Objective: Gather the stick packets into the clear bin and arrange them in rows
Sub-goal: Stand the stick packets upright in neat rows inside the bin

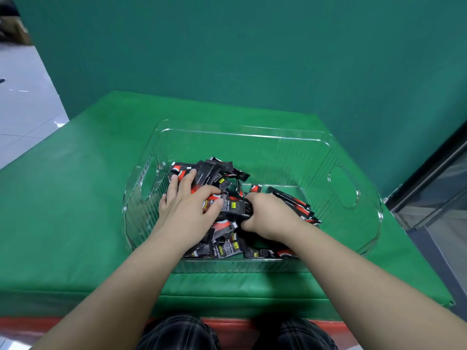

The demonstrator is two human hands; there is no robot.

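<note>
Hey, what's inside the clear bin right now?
The clear bin holds a jumbled heap of black-and-red stick packets, not in rows. The left hand and right hand cover the middle packets; the right half's floor is bare.

A clear bin [252, 137] sits on a green mat [75, 210], holding a loose jumble of black-and-red stick packets [214, 173], heaped toward the bin's left and near sides. Both of the person's hands are inside the bin. The left hand [187, 205] lies spread over the pile near the bin's left wall, fingers on the packets. The right hand [267, 213], at the bin's middle, is curled around a bunch of packets.
</note>
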